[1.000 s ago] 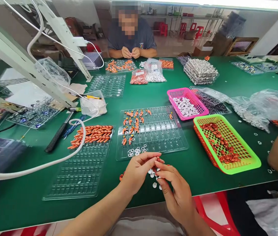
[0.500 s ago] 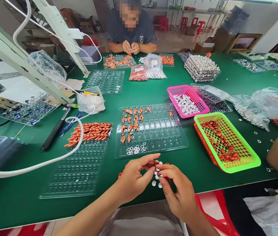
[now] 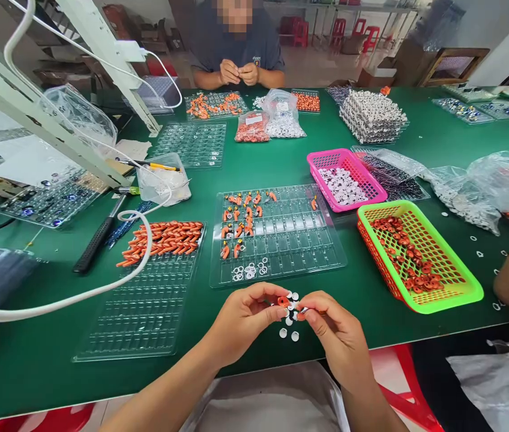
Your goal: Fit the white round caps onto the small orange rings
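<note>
My left hand [image 3: 248,315] pinches a small orange-red piece with a dark hole [image 3: 283,301] between thumb and fingertips. Close by on the right, my right hand [image 3: 333,330] has its thumb and index finger closed on another small orange-red piece [image 3: 302,314], mostly covered by the fingers. A narrow gap separates the two pieces. Below them, several white discs [image 3: 295,336] lie scattered on the green table. Just beyond my hands is a transparent tray [image 3: 299,255] with curved orange parts [image 3: 236,231] and white rings [image 3: 249,272] in its left compartments.
A green basket [image 3: 459,294] of orange-red pieces and a pink basket [image 3: 371,195] of white pieces stand to the right. On the left, a tray [image 3: 137,324] carries orange sticks, near a hammer [image 3: 95,246] and white cable [image 3: 101,291]. A co-worker [image 3: 239,51] sits opposite.
My hands have drawn slightly apart, the right one moving rightward. The orange-red piece in my left fingers now shows more plainly. The camera view has shifted slightly.
</note>
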